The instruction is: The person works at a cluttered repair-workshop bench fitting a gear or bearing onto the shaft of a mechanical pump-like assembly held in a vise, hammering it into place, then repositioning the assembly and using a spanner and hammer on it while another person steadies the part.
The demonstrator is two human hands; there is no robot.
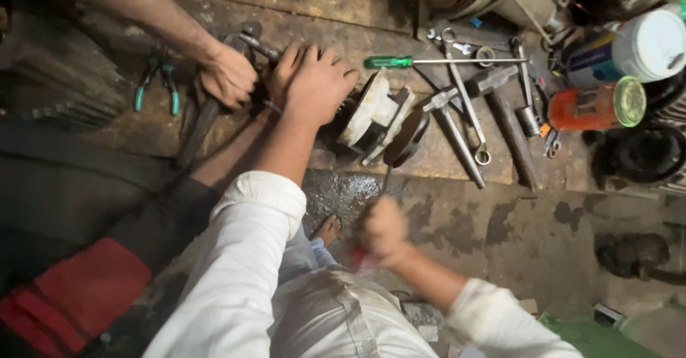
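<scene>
- Left hand (314,83), centre-top of frame: palm down, fingers clenched over the dark end of a metal part (375,115), pinning it to the desk (300,1).
- Part sits centre frame, pale casting tilted, a dark ring at its lower right edge.
- Right hand (382,231), lower centre, blurred: closed round a red-handled tool (371,247); its thin shaft runs up toward the ring. Tip not visible clearly.
- Second person's hand (227,74), upper left: gripping a metal bar (250,40) just beside the left hand. Their sleeve, dark with red, lower left.
- Pliers (157,79) with teal grips far left; green screwdriver (429,61), spanners and a hammer (493,104) to the right; orange can (593,104) and white tub (650,43) at right edge.
- Judgement: the work looks like prying at the ring. To do it well: keep the left palm's weight on the part, fingers clear of the shaft's line, and lever in short strokes so the tip does not slip.
</scene>
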